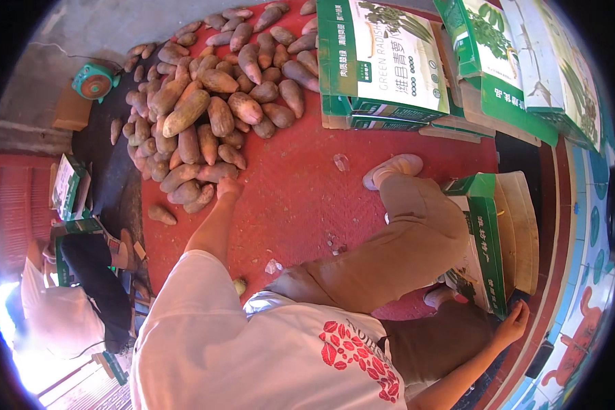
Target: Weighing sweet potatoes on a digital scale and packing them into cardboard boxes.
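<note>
A large heap of brownish-pink sweet potatoes point(220, 117) covers the far left of the red floor mat. At its near edge, my left hand point(228, 186) is closed on the end of one sweet potato point(214, 172); its fingertips are partly hidden. Far to the right, my right hand point(512, 327) hangs beside an open green-and-white carton point(484, 236) standing by my leg. Its fingers are bent together, with nothing visible in them.
Stacked green-and-white cartons point(396, 65) stand at the far right, near a tiled wall point(584, 253). A teal round device point(96, 82) rests on a brown box at far left. Another person point(65, 311) sits at left near cartons. Plastic scraps point(273, 266) lie on the red mat point(287, 198).
</note>
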### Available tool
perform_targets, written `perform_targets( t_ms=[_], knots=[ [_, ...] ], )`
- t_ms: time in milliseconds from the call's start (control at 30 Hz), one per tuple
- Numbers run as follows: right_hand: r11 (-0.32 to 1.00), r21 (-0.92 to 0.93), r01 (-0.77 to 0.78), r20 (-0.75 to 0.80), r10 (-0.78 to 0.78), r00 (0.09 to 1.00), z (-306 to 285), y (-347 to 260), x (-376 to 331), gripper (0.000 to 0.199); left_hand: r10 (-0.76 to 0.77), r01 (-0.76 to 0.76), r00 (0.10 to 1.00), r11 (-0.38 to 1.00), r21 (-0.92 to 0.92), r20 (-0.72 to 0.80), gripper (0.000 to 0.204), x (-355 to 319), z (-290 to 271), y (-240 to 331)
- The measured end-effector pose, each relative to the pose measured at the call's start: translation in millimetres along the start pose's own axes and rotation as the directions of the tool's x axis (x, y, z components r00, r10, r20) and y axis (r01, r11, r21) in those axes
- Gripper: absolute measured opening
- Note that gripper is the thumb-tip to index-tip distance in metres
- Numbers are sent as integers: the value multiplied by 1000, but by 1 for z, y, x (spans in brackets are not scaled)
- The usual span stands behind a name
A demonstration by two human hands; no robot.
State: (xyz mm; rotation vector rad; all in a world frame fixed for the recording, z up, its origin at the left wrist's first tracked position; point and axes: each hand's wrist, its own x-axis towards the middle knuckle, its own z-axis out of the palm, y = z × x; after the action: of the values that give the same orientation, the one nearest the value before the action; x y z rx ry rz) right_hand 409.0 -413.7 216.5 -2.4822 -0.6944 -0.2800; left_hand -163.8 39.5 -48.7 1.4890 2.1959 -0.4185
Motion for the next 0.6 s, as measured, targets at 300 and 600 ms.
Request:
perform_targets(
  t_ms=[300,600],
  knots=[
    [985,-126,114,-54,-122,991,13,-15,2,19,11,-13,997,999,-33,-70,57,28,-3,-18],
    [977,-211,16,-146,-48,988,1,-7,0,20,315,-280,933,939,201,-172,68,53,-25,26]
  ],
)
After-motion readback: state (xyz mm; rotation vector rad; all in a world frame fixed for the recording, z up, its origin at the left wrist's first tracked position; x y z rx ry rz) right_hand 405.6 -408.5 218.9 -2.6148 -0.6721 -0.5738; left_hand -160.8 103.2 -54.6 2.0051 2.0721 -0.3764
